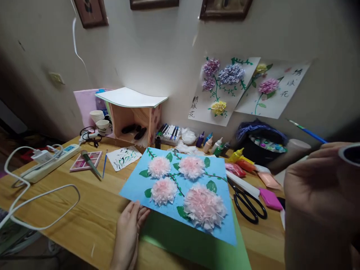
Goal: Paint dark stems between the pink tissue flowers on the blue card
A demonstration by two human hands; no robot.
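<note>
My left hand point(128, 230) pinches the lower left edge of a blue flower picture point(181, 183), thumb on top. The sheet is tilted up off the table and bears ruffled pink paper flowers, green leaves and painted green stems. Beneath it lies a green sheet point(163, 232). On the right, close to the camera, my right hand point(312, 183) is raised with its fingers closed on a blue paintbrush point(312, 134), whose tip points left. Beside those fingers, a round light rim with a dark inside point(351, 153) is cut off by the frame; I cannot make out what it is.
Black-handled scissors point(247, 206) lie right of the picture, near a pink packet point(270, 198). Paint bottles point(216, 145) and a marker box point(168, 134) stand behind. A power strip point(50, 165) with a loose white cable lies left. Two flower pictures point(222, 90) hang on the wall.
</note>
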